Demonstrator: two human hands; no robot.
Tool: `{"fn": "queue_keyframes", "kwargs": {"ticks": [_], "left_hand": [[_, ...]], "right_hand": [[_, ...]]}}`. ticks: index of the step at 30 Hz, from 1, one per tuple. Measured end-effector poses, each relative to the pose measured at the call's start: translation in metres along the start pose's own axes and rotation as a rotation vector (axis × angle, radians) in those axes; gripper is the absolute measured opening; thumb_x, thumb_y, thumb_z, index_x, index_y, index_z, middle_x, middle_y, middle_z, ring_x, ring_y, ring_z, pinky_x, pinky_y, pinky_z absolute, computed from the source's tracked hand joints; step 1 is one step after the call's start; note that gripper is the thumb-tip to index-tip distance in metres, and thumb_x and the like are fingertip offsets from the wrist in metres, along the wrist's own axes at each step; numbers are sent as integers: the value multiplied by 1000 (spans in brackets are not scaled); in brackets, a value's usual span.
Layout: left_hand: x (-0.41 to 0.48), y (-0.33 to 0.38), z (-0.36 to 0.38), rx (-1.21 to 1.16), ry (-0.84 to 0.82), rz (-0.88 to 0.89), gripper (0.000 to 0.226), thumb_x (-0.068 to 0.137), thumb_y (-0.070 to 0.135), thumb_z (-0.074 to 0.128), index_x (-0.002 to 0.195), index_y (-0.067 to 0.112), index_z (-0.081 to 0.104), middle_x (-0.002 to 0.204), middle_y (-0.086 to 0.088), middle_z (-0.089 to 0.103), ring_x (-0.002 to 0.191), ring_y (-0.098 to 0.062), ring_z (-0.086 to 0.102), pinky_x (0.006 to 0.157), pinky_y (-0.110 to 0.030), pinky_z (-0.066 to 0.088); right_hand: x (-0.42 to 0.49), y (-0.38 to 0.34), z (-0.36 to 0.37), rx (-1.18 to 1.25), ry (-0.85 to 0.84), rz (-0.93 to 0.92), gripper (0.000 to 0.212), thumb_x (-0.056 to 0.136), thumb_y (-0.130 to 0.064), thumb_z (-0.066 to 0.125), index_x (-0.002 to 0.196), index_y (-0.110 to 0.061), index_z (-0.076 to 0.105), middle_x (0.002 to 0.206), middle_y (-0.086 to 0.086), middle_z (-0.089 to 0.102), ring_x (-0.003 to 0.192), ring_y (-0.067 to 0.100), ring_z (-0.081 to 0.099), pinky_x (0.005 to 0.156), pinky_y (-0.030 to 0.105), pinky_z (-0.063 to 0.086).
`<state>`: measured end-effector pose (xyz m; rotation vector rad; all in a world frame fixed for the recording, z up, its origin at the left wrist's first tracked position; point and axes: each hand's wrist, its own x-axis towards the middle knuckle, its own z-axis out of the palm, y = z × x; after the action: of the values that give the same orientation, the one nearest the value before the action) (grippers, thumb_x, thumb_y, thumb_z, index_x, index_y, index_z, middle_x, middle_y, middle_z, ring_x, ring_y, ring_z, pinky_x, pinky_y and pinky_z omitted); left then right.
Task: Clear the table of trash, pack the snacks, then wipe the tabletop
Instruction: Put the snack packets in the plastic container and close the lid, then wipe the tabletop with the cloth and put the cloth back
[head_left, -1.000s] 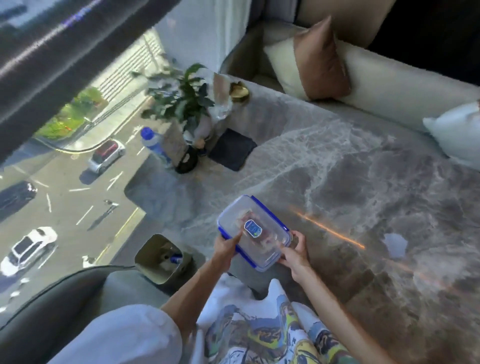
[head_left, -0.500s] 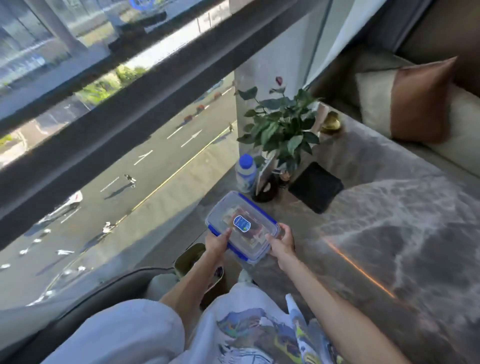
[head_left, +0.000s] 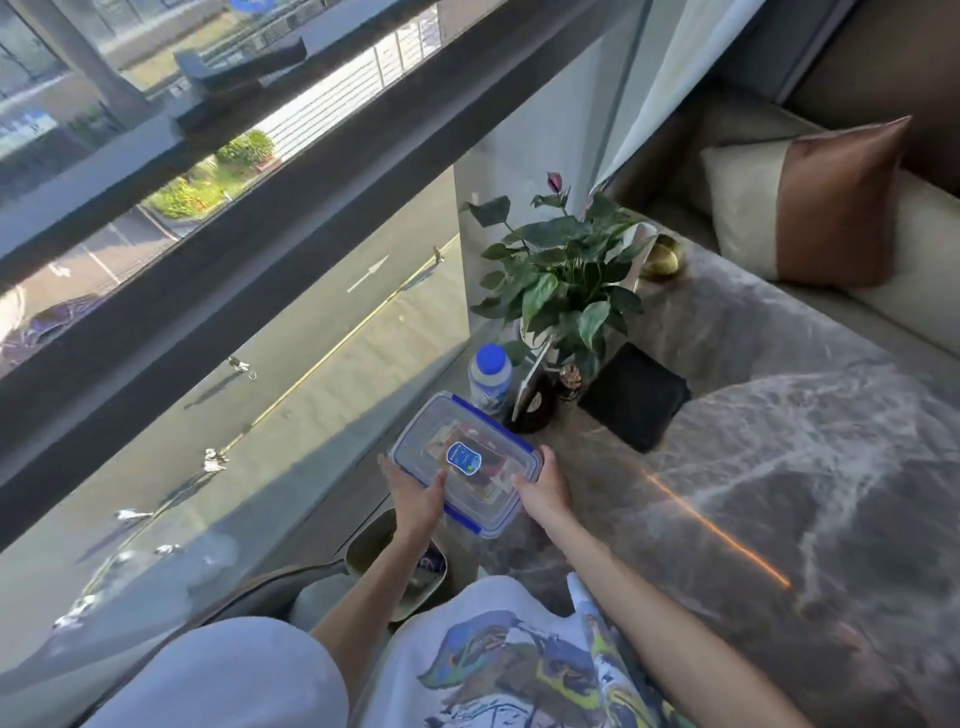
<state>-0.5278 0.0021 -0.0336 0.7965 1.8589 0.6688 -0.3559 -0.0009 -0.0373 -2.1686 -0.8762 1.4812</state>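
A clear plastic snack container (head_left: 470, 447) with blue lid clips and a blue sticker holds packaged snacks visible through the lid. My left hand (head_left: 415, 493) grips its near-left edge and my right hand (head_left: 540, 486) grips its right edge. I hold it over the left part of the grey marble table (head_left: 779, 467), close to the window. An olive trash bin (head_left: 374, 545) stands on the floor below my left forearm, with some trash inside.
A blue-capped white bottle (head_left: 490, 378), a potted green plant (head_left: 561, 280), a dark round object and a black cloth (head_left: 636, 395) sit at the table's far left end. A gold dish (head_left: 662, 257) lies beyond. A sofa with a brown cushion (head_left: 815, 202) borders the far side.
Both hands have carried the container away from me and to the left, toward the bottle and plant. My view has swung up and left toward the window.
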Motion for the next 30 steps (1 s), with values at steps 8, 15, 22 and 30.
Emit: {"fn": "queue_keyframes", "kwargs": {"ticks": [8, 15, 22, 30], "left_hand": [[-4, -1, -7, 582, -201, 234, 122, 60, 96, 20, 155, 24, -6, 156, -16, -34, 143, -36, -33, 120, -55, -9], [-3, -3, -1, 678, -190, 129, 93, 89, 59, 50, 153, 33, -11, 156, -10, -36, 146, -38, -24, 116, -68, 4], [-26, 9, 29, 816, 24, 295, 64, 95, 33, 43, 150, 22, 11, 161, -16, 5, 149, -40, 7, 117, -58, 24], [-49, 56, 124, 1014, -351, 775, 48, 94, 25, 42, 141, 18, 37, 143, -7, 50, 132, -25, 48, 109, -40, 38]], "right_hand": [[-16, 28, 4, -693, -57, -452, 84, 92, -32, 63, 156, -30, 10, 166, 3, -7, 153, 29, 0, 120, 40, 26], [-17, 28, 1, -703, -79, -425, 83, 92, -38, 62, 156, -32, 9, 166, 1, -9, 153, 30, 3, 119, 43, 30], [-11, 41, -43, -475, -16, -379, 69, 96, -47, 49, 155, -31, 17, 166, 0, 2, 153, 23, 9, 118, 44, 27], [20, 56, -145, -307, 265, -225, 51, 99, -34, 50, 147, -16, 42, 155, 6, 39, 143, 21, 36, 115, 34, 31]]}}
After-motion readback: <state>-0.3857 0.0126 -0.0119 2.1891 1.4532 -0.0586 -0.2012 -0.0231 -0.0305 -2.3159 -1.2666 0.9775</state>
